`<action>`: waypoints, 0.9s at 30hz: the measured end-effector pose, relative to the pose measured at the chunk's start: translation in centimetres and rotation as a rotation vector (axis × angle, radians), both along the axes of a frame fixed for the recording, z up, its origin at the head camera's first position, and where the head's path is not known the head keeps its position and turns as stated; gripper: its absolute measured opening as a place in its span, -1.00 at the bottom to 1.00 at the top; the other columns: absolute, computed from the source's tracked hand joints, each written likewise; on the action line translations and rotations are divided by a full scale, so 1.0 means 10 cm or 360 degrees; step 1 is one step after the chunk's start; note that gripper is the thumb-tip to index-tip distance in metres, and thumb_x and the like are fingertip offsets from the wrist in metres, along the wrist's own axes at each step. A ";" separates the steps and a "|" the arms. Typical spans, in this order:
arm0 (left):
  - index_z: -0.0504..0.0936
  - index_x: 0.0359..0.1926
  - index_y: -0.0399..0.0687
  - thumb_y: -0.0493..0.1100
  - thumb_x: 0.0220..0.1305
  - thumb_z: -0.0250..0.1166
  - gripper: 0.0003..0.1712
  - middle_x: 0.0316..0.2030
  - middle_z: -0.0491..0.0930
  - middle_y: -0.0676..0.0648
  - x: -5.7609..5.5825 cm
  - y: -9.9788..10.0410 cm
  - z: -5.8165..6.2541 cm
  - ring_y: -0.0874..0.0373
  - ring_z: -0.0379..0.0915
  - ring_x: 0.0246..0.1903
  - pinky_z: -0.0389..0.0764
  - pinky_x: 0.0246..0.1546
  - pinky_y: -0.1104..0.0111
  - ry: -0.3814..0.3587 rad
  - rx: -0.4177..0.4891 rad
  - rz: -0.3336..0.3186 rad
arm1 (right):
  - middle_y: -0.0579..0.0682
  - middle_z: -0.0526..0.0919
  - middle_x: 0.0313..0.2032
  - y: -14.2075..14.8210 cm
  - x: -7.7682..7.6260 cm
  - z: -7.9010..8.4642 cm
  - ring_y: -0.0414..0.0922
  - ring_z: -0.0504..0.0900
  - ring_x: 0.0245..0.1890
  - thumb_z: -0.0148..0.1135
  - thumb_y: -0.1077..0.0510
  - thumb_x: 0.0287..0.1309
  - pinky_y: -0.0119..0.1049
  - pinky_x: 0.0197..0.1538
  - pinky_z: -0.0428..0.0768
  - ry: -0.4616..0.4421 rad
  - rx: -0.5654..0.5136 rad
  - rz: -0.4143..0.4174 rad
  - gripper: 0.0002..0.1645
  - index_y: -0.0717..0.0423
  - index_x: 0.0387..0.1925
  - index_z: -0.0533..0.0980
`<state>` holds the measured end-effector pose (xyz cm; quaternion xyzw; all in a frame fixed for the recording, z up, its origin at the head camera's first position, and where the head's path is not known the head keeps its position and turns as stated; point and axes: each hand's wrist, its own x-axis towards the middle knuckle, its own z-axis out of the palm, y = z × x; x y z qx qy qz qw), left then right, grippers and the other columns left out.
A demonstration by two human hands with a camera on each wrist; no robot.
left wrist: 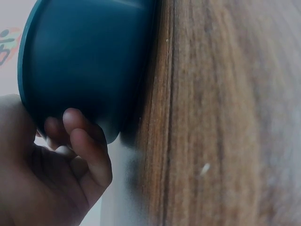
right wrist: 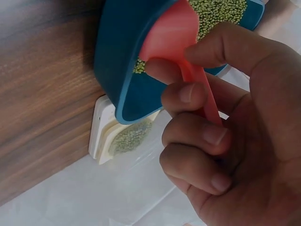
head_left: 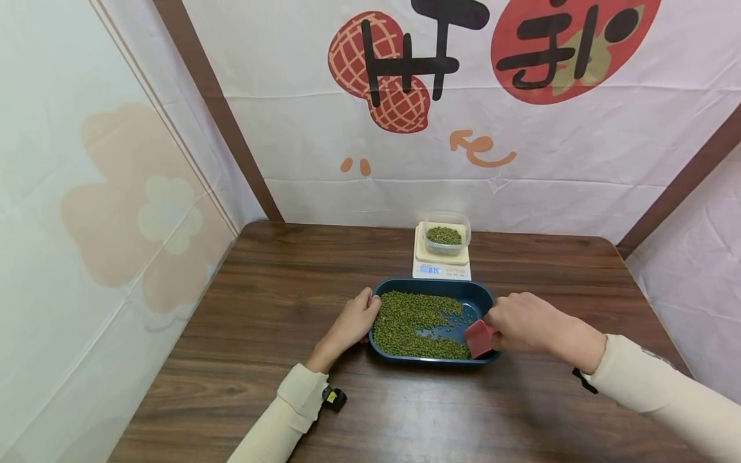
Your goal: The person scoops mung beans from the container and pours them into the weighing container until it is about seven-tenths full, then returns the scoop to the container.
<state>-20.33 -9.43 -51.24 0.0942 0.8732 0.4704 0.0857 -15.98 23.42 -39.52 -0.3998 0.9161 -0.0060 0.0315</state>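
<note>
Green mung beans (head_left: pixel 405 321) lie in a dark blue rectangular tub (head_left: pixel 428 361), with part of its floor bare toward the right. My left hand (head_left: pixel 354 318) grips the tub's left end, thumb at the rim; in the left wrist view its fingers (left wrist: pixel 91 153) curl against the outer wall. My right hand (head_left: pixel 523 321) holds a red scoop (head_left: pixel 479 339) by its handle, its head down inside the tub's right end among the beans. In the right wrist view the fingers wrap round the scoop handle (right wrist: pixel 210 106). What lies inside the scoop is hidden.
Behind the tub stands a kitchen scale (head_left: pixel 442 270) with a lit display. A clear plastic container (head_left: pixel 463 225) on it holds some mung beans. All this stands on a dark wooden table (head_left: pixel 278 283), and a printed cloth (head_left: pixel 324 193) hangs behind it.
</note>
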 end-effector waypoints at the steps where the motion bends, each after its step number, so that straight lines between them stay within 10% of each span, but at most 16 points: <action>1: 0.28 -0.36 -0.08 0.04 0.54 -0.22 -0.63 -0.63 0.35 -0.11 0.00 0.00 0.00 0.03 0.35 -0.80 0.50 -0.82 0.29 0.0002 -0.0002 0.0002 | -0.28 0.15 -0.75 0.00 0.00 0.00 -0.31 0.02 -0.70 0.22 0.21 -0.14 -0.39 -0.63 -0.04 -0.0009 -0.0007 -0.0003 -0.68 -0.17 -0.73 0.29; 27: 0.26 -0.36 -0.08 0.05 0.54 -0.22 -0.62 -0.64 0.34 -0.11 0.00 0.01 -0.01 0.01 0.37 -0.80 0.50 -0.82 0.29 0.0006 0.0006 0.0003 | -0.30 0.17 -0.73 -0.11 -0.03 -0.14 -0.35 0.12 -0.75 0.25 0.18 -0.11 -0.47 -0.67 0.08 -0.0069 -0.0149 0.0066 -0.67 -0.19 -0.72 0.31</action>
